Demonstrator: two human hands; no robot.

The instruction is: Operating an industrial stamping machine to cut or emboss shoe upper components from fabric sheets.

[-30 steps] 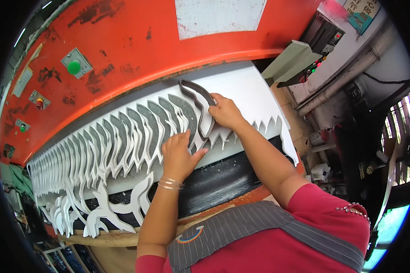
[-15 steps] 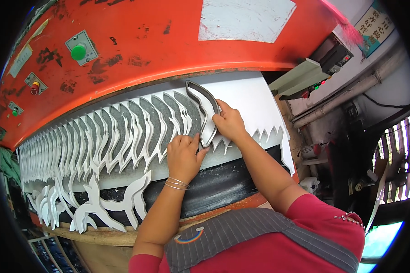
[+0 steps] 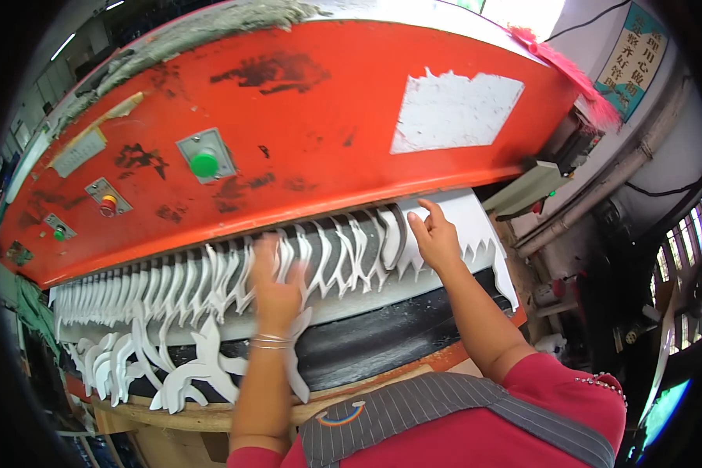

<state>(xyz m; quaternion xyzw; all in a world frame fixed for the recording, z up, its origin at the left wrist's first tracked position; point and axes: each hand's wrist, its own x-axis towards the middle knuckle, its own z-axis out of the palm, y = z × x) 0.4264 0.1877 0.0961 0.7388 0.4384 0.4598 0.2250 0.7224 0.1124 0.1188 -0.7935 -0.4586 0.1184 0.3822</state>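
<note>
A curved metal cutting die (image 3: 402,234) stands on a white sheet (image 3: 456,217) under the edge of the red machine. My right hand (image 3: 438,238) hovers just right of the die, apart from it, thumb and forefinger spread and holding nothing. Blurred by motion, my left hand (image 3: 277,285) is raised over the cut strips, its thumb away from the fingers and nothing visible in it. Left of the die runs a row of thin wavy white offcuts (image 3: 339,253) on the grey bed. White branched pieces (image 3: 203,370) lie along the near edge at left.
The red machine front (image 3: 304,132) carries a green button (image 3: 204,164), a red knob (image 3: 108,205) and a smaller green button (image 3: 59,233). A black trough (image 3: 374,343) runs along the near side. A grey metal box (image 3: 526,191) juts out at right.
Both hands have come off the die; the left has moved left and up, the right sits just beside it. My view has tilted up, showing more of the machine's front.
</note>
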